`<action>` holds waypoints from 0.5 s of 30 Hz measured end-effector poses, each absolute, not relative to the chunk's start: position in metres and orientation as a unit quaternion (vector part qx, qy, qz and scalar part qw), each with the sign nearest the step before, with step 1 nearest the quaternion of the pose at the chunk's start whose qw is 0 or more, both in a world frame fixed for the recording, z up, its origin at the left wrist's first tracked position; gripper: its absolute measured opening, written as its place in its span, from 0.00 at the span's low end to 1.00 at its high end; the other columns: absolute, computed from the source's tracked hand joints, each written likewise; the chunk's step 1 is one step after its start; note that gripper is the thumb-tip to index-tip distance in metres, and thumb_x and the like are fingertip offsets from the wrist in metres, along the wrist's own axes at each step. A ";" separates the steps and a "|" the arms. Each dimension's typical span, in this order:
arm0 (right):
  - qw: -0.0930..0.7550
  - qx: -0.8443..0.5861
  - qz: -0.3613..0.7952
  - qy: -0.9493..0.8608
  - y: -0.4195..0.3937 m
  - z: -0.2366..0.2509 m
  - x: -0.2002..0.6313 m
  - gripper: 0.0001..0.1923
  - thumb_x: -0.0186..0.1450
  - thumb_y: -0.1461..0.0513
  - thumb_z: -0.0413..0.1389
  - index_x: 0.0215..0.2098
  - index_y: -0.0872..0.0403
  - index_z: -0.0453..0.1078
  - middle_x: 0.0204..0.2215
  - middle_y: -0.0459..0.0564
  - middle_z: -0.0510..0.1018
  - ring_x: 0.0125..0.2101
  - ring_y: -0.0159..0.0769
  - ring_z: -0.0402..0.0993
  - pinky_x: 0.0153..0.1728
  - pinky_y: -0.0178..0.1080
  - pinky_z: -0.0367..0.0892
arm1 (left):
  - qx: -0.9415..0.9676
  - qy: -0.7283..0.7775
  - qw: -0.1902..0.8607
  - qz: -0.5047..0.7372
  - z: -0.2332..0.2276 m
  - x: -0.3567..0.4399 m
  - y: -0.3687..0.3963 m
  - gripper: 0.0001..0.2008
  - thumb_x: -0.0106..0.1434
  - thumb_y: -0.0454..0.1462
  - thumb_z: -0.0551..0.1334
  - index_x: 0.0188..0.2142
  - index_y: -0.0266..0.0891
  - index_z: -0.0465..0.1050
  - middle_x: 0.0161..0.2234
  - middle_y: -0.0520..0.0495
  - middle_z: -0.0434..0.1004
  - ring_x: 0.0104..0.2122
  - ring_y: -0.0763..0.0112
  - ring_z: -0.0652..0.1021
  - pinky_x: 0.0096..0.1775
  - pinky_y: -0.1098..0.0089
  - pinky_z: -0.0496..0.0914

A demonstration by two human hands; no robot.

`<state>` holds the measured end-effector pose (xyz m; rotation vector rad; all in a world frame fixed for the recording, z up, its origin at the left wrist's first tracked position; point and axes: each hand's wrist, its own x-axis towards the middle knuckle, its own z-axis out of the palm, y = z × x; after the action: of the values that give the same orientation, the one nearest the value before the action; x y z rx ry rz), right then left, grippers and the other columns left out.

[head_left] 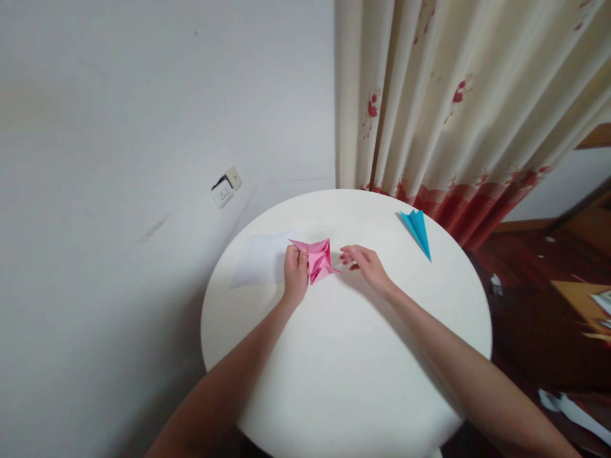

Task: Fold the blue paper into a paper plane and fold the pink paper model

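Though creased, angular pink paper [319, 259]

Probably a home: floral curtain [458, 108], wall socket [226, 187].

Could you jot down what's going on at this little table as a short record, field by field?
Surface: round white table
Left hand: pinches the left edge of the pink folded paper
Right hand: fingers spread, at the pink paper's right tip; contact cannot be told
Pink paper state: partly folded, creased, lying on the table
Other paper: blue folded paper near the far right rim; white sheet left of the hands
Background: cream curtain with red pattern, wall socket
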<state>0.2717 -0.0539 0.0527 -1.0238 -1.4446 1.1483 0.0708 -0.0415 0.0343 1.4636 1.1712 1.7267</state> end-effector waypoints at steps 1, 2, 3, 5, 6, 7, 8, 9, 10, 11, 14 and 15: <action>0.501 -0.423 0.500 -0.566 -0.054 0.051 0.267 0.22 0.65 0.45 0.55 0.44 0.53 0.72 0.36 0.52 0.81 0.34 0.38 0.77 0.32 0.39 0.71 | 0.557 0.436 0.298 0.641 0.035 0.073 -0.044 0.16 0.69 0.50 0.59 0.32 0.42 0.63 0.29 0.53 0.65 0.30 0.70 0.68 0.34 0.72 0.65; 0.511 -0.421 0.514 -0.545 -0.055 0.050 0.261 0.22 0.62 0.46 0.59 0.45 0.52 0.71 0.36 0.51 0.81 0.33 0.38 0.77 0.32 0.38 0.71 | 0.561 0.432 0.304 0.638 0.036 0.076 -0.046 0.16 0.69 0.51 0.59 0.33 0.43 0.64 0.30 0.52 0.66 0.30 0.70 0.69 0.34 0.72 0.65; 0.530 -0.418 0.511 -0.532 -0.057 0.048 0.256 0.21 0.59 0.48 0.62 0.44 0.52 0.69 0.35 0.50 0.80 0.33 0.37 0.77 0.31 0.37 0.71 | 0.562 0.430 0.308 0.636 0.036 0.078 -0.048 0.16 0.69 0.51 0.59 0.34 0.43 0.64 0.30 0.52 0.67 0.31 0.69 0.70 0.35 0.72 0.66; 0.573 -0.415 0.474 -0.523 -0.062 0.048 0.247 0.17 0.56 0.51 0.65 0.36 0.52 0.68 0.36 0.49 0.80 0.32 0.35 0.76 0.31 0.36 0.71 | 0.562 0.431 0.305 0.637 0.037 0.081 -0.050 0.16 0.69 0.52 0.59 0.35 0.43 0.66 0.31 0.50 0.69 0.33 0.68 0.71 0.36 0.71 0.66; 0.582 -0.413 0.460 -0.528 -0.065 0.048 0.243 0.16 0.57 0.52 0.64 0.34 0.52 0.67 0.36 0.49 0.79 0.32 0.35 0.75 0.31 0.36 0.70 | 0.562 0.434 0.299 0.638 0.037 0.081 -0.051 0.16 0.69 0.52 0.59 0.36 0.43 0.67 0.32 0.50 0.69 0.33 0.67 0.72 0.37 0.70 0.66; 0.586 -0.410 0.450 -0.535 -0.068 0.048 0.241 0.14 0.57 0.52 0.64 0.32 0.52 0.67 0.37 0.50 0.79 0.32 0.35 0.75 0.31 0.36 0.70 | 0.563 0.436 0.295 0.637 0.038 0.082 -0.051 0.15 0.69 0.51 0.59 0.37 0.42 0.67 0.33 0.50 0.70 0.34 0.67 0.72 0.38 0.70 0.66; 0.584 -0.406 0.446 -0.543 -0.070 0.049 0.238 0.13 0.58 0.53 0.63 0.32 0.52 0.69 0.37 0.50 0.79 0.33 0.35 0.75 0.32 0.36 0.71 | 0.564 0.439 0.288 0.638 0.038 0.082 -0.051 0.15 0.69 0.51 0.59 0.37 0.42 0.68 0.33 0.49 0.70 0.34 0.67 0.72 0.38 0.70 0.66; 0.581 -0.403 0.446 -0.549 -0.072 0.050 0.237 0.12 0.58 0.53 0.63 0.32 0.52 0.71 0.36 0.50 0.79 0.34 0.36 0.76 0.32 0.37 0.71 | 0.565 0.441 0.280 0.639 0.038 0.081 -0.052 0.14 0.70 0.50 0.58 0.37 0.42 0.67 0.33 0.50 0.70 0.34 0.67 0.72 0.38 0.70 0.66; 0.575 -0.403 0.448 -0.553 -0.074 0.050 0.235 0.11 0.58 0.53 0.63 0.32 0.53 0.73 0.35 0.50 0.80 0.33 0.36 0.76 0.33 0.37 0.71 | 0.567 0.443 0.269 0.640 0.037 0.081 -0.052 0.13 0.70 0.48 0.58 0.36 0.42 0.67 0.32 0.50 0.69 0.33 0.67 0.71 0.38 0.70 0.65; 0.570 -0.404 0.453 -0.554 -0.076 0.050 0.234 0.11 0.59 0.54 0.63 0.31 0.53 0.74 0.33 0.50 0.80 0.32 0.37 0.75 0.33 0.38 0.71 | 0.570 0.444 0.257 0.642 0.037 0.081 -0.052 0.12 0.71 0.47 0.58 0.35 0.42 0.66 0.32 0.51 0.68 0.32 0.68 0.70 0.37 0.70 0.65; 0.562 -0.415 0.472 -0.537 -0.080 0.051 0.231 0.11 0.59 0.54 0.63 0.31 0.53 0.75 0.29 0.49 0.80 0.27 0.35 0.74 0.28 0.37 0.69 | 0.568 0.451 0.234 0.648 0.035 0.082 -0.052 0.11 0.70 0.43 0.59 0.33 0.42 0.62 0.30 0.53 0.63 0.30 0.70 0.67 0.34 0.72 0.63; 0.563 -0.416 0.479 -0.530 -0.082 0.051 0.230 0.11 0.58 0.54 0.63 0.31 0.53 0.75 0.29 0.49 0.80 0.25 0.35 0.73 0.26 0.36 0.68 | 0.563 0.452 0.235 0.651 0.034 0.083 -0.052 0.10 0.70 0.41 0.59 0.33 0.43 0.61 0.30 0.53 0.62 0.29 0.71 0.67 0.34 0.72 0.63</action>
<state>0.2303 -0.0816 0.0510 -0.9806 -1.2485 1.1267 0.0829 -0.0517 0.0343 1.5461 1.2403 1.7856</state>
